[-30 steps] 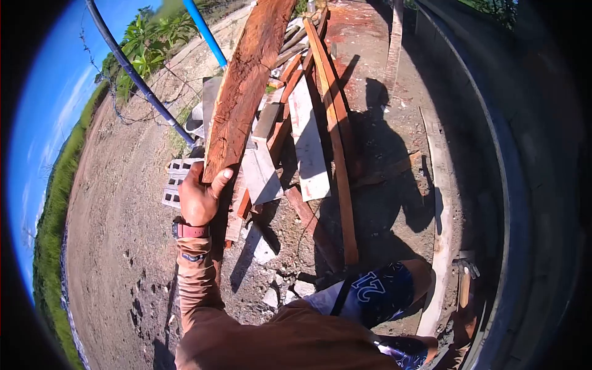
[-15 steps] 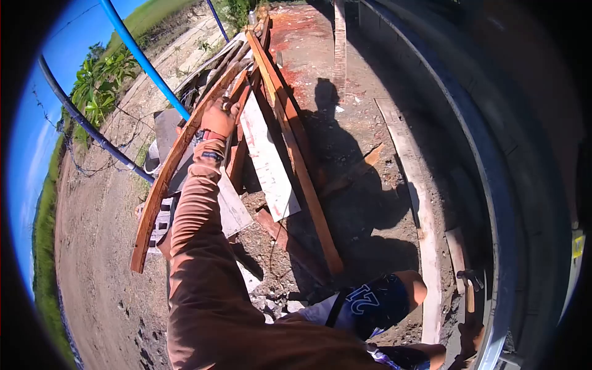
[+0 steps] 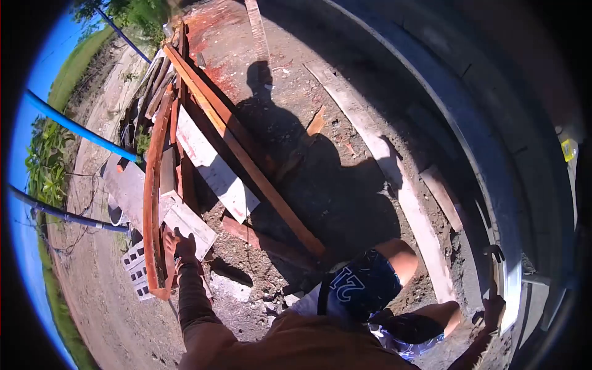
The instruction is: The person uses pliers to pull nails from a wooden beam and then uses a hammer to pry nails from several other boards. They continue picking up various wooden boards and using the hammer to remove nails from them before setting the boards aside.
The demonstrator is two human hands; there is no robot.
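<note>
Stacking seems underway: the left hand (image 3: pixel 179 245), fingers spread, touches the curved red plank (image 3: pixel 150 185) on the timber pile (image 3: pixel 213 172) at nine o'clock, while the right hand (image 3: pixel 493 306) clenches a hammer (image 3: pixel 492 265) at four o'clock; next, the plank likely needs steadying.

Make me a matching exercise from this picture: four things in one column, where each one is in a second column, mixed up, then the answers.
Things
1. left hand
2. right hand
3. bright blue pipe
4. white-painted board

Places
A. between the curved plank and the long orange plank
B. around the hammer handle, bottom right
C. at the curved plank's lower end
D. far left, beside the green plants

Pairs: 1-C, 2-B, 3-D, 4-A
</note>
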